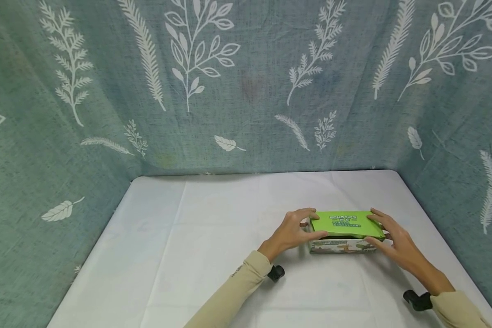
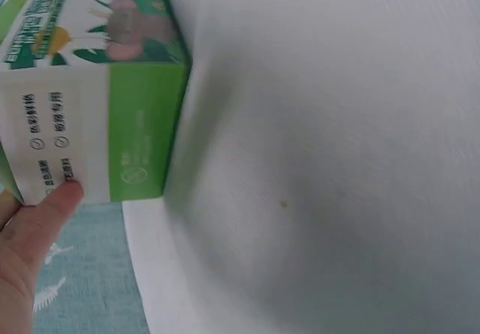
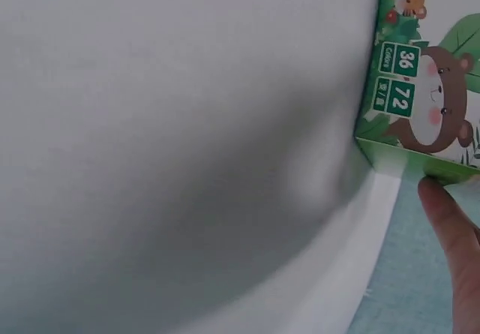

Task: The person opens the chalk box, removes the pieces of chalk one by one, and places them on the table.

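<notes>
A cardboard box (image 1: pixel 343 246) with cartoon animals on its side lies toward the right of the table. Its bright green lid (image 1: pixel 344 223) sits slightly tilted, and a dark gap shows under its front edge. My left hand (image 1: pixel 294 231) grips the left end, thumb at the front and fingers at the back. At the opposite end my right hand (image 1: pixel 399 243) holds the lid the same way. The left wrist view shows a fingertip on the printed end panel (image 2: pixel 56 135). In the right wrist view, a bear picture (image 3: pixel 439 97) and the numbers 36 and 72 are visible.
A white cloth (image 1: pixel 213 255) covers the table. Green-blue curtains (image 1: pixel 246 91) with white leaf prints stand behind it and at both sides. Black wrist devices (image 1: pixel 417 300) show beneath both wrists.
</notes>
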`<state>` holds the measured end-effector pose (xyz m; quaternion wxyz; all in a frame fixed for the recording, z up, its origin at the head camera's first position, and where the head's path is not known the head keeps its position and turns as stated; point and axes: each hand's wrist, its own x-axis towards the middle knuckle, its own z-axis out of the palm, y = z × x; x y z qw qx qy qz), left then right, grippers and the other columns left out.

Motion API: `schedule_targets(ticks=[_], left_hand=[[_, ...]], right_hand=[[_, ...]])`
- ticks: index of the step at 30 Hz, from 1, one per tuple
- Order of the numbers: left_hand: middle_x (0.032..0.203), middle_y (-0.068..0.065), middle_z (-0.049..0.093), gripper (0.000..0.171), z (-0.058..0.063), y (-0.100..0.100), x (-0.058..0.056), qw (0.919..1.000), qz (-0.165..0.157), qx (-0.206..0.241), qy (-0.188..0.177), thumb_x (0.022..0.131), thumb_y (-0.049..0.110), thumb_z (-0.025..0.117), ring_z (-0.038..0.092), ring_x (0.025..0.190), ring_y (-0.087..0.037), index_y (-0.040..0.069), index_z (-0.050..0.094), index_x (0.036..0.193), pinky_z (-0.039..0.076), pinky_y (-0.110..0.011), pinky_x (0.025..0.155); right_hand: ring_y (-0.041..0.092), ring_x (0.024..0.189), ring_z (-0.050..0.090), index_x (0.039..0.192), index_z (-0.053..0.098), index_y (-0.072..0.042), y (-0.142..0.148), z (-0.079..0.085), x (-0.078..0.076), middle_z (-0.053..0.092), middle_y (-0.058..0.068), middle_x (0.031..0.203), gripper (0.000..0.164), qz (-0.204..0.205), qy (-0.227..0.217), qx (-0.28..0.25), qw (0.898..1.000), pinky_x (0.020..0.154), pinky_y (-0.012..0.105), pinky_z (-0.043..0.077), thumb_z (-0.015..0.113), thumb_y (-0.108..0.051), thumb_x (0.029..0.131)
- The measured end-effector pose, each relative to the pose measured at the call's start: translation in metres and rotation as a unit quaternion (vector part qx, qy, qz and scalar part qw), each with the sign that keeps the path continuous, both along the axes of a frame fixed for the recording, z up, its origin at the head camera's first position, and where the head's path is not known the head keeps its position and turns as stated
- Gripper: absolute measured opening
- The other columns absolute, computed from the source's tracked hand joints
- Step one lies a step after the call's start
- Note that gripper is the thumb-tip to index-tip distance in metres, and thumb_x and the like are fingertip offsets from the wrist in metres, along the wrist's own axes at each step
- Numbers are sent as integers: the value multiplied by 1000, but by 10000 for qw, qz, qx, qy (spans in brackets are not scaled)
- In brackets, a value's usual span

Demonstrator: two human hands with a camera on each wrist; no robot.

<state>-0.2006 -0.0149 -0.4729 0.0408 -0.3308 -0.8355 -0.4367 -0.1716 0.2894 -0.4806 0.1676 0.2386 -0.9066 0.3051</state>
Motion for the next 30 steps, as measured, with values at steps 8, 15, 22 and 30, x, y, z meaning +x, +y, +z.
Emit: schedule_targets(ticks=[8,15,22,30], left_hand=[[128,-10,58,34,0,1,1,9989,38,461,-8,83,33,74,52,120,-12,11,64,108,52,-19,76],[129,-5,57,39,0,4,4,9980,252,513,-258,84,36,72,52,120,-12,12,63,114,51,-17,77],[127,0,55,39,3,6,5,9897,560,1057,-786,84,43,69,50,120,-13,15,57,109,52,-23,81],[101,2,59,32,5,16,1,9777,1205,1719,20,87,38,69,56,99,-8,10,54,84,50,-28,84]], right_hand=[[17,107,52,137,48,-9,-3,2,1,43,18,140,66,-83,-245,-264,9993,73,9,44,78,-16,79],[-3,94,50,138,48,-17,12,-18,-15,52,13,125,56,-56,-50,-603,9982,65,9,46,70,-13,87],[-7,102,48,144,40,-27,28,-56,-31,52,2,131,61,-628,-109,-805,9947,69,10,45,67,-22,90],[-4,94,53,112,57,-15,19,-55,-30,58,0,102,44,-1051,667,-1672,9780,72,4,42,81,-14,75]])
